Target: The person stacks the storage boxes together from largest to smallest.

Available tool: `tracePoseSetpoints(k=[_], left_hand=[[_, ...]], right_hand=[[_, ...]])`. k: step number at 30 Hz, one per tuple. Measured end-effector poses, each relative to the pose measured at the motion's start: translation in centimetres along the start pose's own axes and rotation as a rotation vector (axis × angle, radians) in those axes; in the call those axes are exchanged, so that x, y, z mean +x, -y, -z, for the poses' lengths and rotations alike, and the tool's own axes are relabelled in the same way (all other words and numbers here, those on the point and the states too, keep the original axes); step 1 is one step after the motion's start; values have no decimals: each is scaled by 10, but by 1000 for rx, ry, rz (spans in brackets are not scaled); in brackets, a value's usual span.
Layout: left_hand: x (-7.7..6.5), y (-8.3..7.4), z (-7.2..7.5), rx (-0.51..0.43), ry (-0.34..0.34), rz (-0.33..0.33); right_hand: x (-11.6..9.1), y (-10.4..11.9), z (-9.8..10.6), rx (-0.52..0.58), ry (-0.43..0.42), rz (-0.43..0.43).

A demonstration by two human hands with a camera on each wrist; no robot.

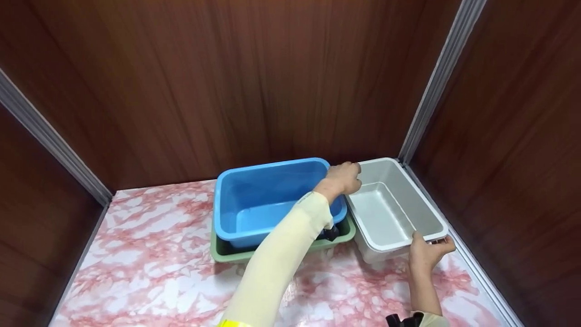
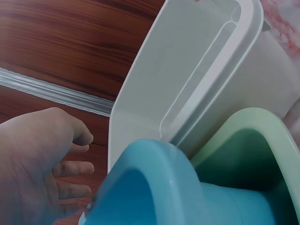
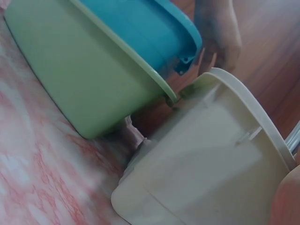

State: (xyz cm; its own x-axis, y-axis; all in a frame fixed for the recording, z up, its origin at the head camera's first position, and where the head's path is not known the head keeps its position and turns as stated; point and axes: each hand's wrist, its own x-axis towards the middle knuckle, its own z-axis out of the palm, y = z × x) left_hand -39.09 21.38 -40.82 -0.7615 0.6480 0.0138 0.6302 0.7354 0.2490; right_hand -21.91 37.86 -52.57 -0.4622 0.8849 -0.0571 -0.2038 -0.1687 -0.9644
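Observation:
A pale grey plastic bin (image 1: 381,213) stands at the right, its inside bare. My right hand (image 1: 426,254) grips its near right corner, thumb over the rim and fingers outside. Only a blurred part of that hand shows at the edge of the right wrist view. My left hand (image 1: 343,178) hovers at the far end, between the grey bin and a blue bin (image 1: 261,204). Its fingers look loosely bent and hold nothing in the left wrist view. The blue bin sits tilted inside a green bin (image 1: 227,257), which stands close beside the grey one.
Brown wood-grain panels (image 1: 227,91) rise behind and on both sides, joined by metal strips (image 1: 438,77). The tabletop (image 1: 150,254) has a pink and white marbled pattern, and its bare surface extends to the left of the bins. The grey bin is near the right panel.

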Motion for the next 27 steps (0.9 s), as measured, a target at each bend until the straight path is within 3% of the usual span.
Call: tracePoseSetpoints(k=[11,21,27], left_hand=[[14,-1,-14,-37,23,-11],[27,2,-20,32,68,38],[32,0,-21,128,87,79]], right_hand=[[-4,1,2,-11,-5,7],[-7,2,4,-17,-31,3],[-9,3,7,-9,-37,10]])
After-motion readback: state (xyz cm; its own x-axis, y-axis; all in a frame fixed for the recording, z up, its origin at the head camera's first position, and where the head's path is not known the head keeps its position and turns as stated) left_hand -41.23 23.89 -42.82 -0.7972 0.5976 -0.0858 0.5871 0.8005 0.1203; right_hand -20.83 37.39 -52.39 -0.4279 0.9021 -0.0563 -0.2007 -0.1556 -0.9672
